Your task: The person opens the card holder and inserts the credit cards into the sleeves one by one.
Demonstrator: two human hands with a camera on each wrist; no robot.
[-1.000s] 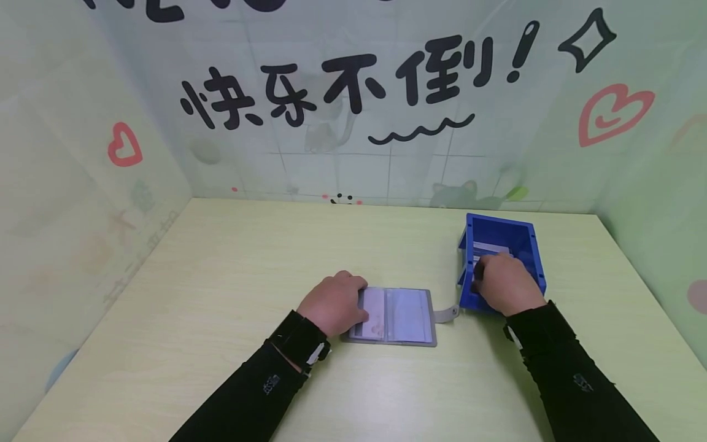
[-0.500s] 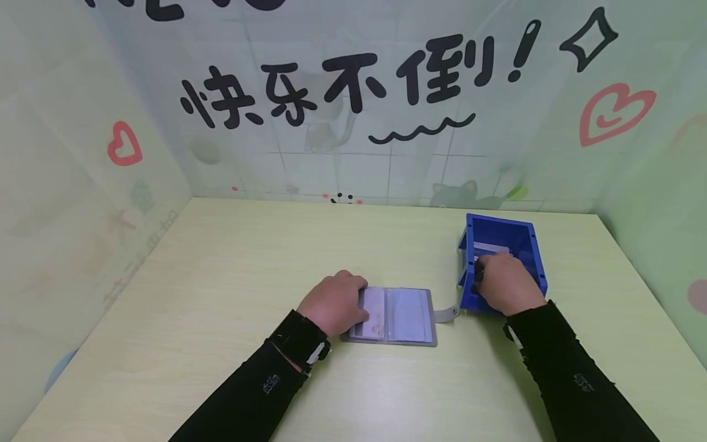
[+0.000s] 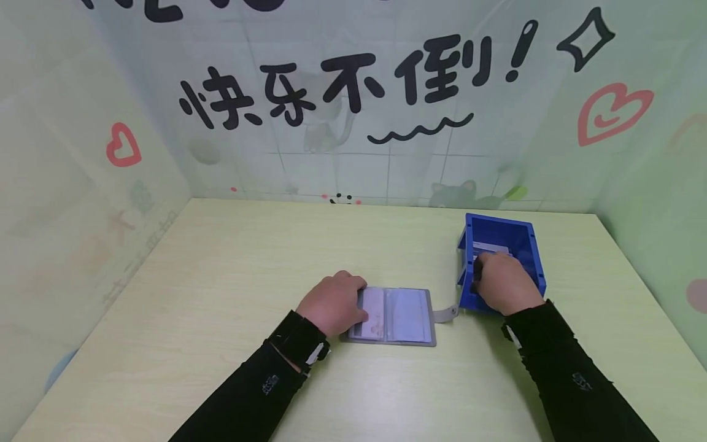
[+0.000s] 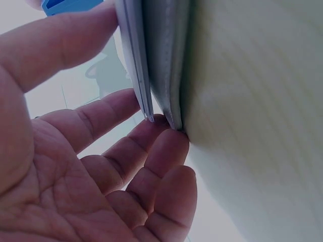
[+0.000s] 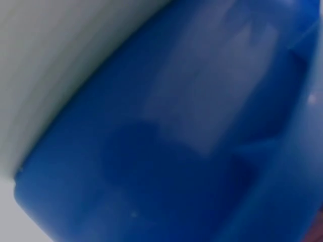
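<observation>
An open card holder (image 3: pixel 409 314) with a grey cover and clear sleeves lies on the table, its strap (image 3: pixel 445 315) extending right. My left hand (image 3: pixel 333 305) holds its left edge, thumb on the sleeves. In the left wrist view, the left fingers (image 4: pixel 169 151) curl against the edges of the sleeves (image 4: pixel 135 60) and cover (image 4: pixel 174 65). My right hand (image 3: pixel 507 283) reaches into a blue bin (image 3: pixel 538 264), its fingertips mostly hidden. Pale cards (image 3: pixel 490 247) show beyond it. The right wrist view is filled by the bin's blue wall (image 5: pixel 126 126).
A pale wooden table (image 3: pixel 265 258) runs back to a printed backdrop (image 3: pixel 331 172), with printed side panels left and right. The bin stands at the right, just beyond the strap's end.
</observation>
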